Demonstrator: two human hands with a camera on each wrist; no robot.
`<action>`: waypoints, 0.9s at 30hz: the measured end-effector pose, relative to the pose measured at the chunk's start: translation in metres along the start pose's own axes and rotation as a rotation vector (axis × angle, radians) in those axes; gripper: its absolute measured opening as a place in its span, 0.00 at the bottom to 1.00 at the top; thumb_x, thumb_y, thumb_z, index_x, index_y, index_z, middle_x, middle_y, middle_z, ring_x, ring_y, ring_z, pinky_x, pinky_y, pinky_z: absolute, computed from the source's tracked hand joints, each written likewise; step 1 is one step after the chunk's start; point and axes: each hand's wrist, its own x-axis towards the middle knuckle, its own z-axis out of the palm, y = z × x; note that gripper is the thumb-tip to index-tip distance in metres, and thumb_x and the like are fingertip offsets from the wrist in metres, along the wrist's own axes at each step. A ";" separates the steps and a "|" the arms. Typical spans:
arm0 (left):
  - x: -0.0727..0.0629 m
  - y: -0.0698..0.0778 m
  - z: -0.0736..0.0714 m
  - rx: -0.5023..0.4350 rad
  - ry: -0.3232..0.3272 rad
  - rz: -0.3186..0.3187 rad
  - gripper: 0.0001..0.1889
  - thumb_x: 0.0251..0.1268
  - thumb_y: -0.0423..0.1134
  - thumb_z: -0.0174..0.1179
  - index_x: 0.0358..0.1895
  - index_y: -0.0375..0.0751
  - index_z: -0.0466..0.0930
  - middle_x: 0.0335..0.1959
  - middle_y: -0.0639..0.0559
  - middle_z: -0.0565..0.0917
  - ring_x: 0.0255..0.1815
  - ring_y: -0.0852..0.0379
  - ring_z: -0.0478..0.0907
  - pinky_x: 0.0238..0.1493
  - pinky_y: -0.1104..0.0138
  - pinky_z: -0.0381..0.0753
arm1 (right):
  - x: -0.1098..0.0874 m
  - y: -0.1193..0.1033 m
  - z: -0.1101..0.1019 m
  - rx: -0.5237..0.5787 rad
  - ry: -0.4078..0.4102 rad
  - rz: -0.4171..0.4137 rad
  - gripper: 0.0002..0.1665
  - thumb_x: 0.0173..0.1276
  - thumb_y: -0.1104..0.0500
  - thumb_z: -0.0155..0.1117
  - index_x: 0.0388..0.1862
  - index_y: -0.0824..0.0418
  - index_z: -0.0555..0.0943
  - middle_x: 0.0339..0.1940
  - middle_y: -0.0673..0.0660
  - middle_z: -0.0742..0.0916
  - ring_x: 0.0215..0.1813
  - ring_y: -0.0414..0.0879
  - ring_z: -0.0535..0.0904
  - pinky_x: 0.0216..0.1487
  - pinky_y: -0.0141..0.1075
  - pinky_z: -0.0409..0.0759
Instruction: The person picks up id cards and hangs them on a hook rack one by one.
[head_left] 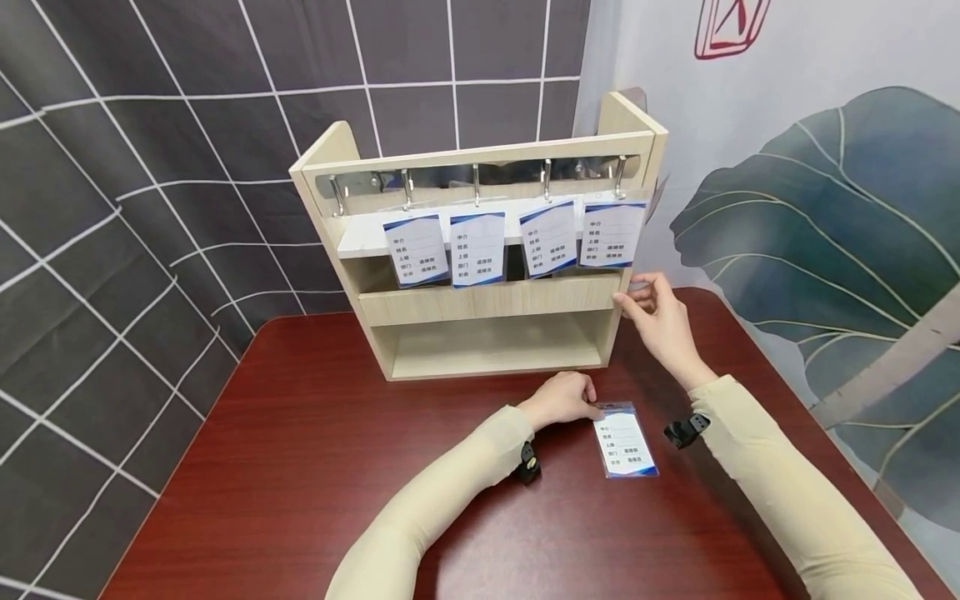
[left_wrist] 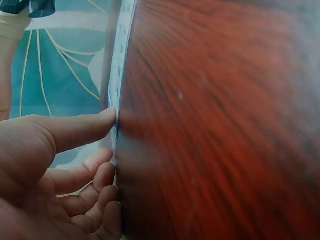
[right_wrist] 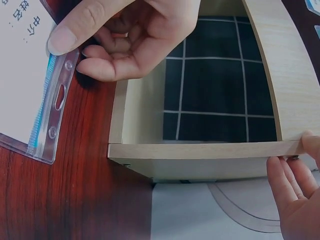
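Observation:
My left hand (head_left: 562,398) is at the top left corner of an ID badge (head_left: 626,442) lying on the table. Its thumb overlaps the clear sleeve, its other fingers curled beside the slotted edge. The badge's slot and printed face show in the right wrist view. My right hand (head_left: 660,319) grips the right side panel of a pale wooden rack (head_left: 491,303), thumb on the front edge and fingers against the outer side. Several metal hooks (head_left: 476,179) run along the rack's top bar. Badges (head_left: 477,248) hang from all but the leftmost.
Under the rack is a dark red wooden table (head_left: 315,467). A grey tiled-pattern backdrop (head_left: 225,208) stands behind and to the left. On the right is a pale wall with a large leaf picture (head_left: 817,250). Below its front board (head_left: 495,303), the rack has a lower compartment.

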 end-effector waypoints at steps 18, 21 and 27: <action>-0.005 -0.006 -0.007 -0.040 -0.054 -0.015 0.11 0.56 0.44 0.75 0.33 0.45 0.82 0.25 0.62 0.78 0.31 0.64 0.73 0.36 0.77 0.70 | 0.001 -0.001 0.001 0.018 0.008 -0.003 0.26 0.74 0.52 0.63 0.62 0.65 0.69 0.43 0.66 0.85 0.34 0.24 0.78 0.36 0.20 0.76; -0.007 -0.006 -0.008 -0.055 -0.062 -0.025 0.11 0.56 0.43 0.75 0.32 0.46 0.82 0.24 0.61 0.77 0.29 0.64 0.73 0.35 0.76 0.70 | 0.000 -0.001 0.002 0.019 0.007 0.001 0.26 0.74 0.51 0.63 0.62 0.65 0.69 0.43 0.66 0.86 0.35 0.24 0.79 0.37 0.20 0.75; -0.013 -0.005 -0.007 -0.074 -0.067 -0.046 0.11 0.57 0.42 0.75 0.32 0.46 0.81 0.24 0.61 0.77 0.28 0.65 0.72 0.35 0.76 0.70 | 0.000 -0.001 0.002 0.024 0.007 0.015 0.27 0.75 0.51 0.63 0.62 0.66 0.69 0.44 0.66 0.85 0.35 0.25 0.78 0.36 0.20 0.75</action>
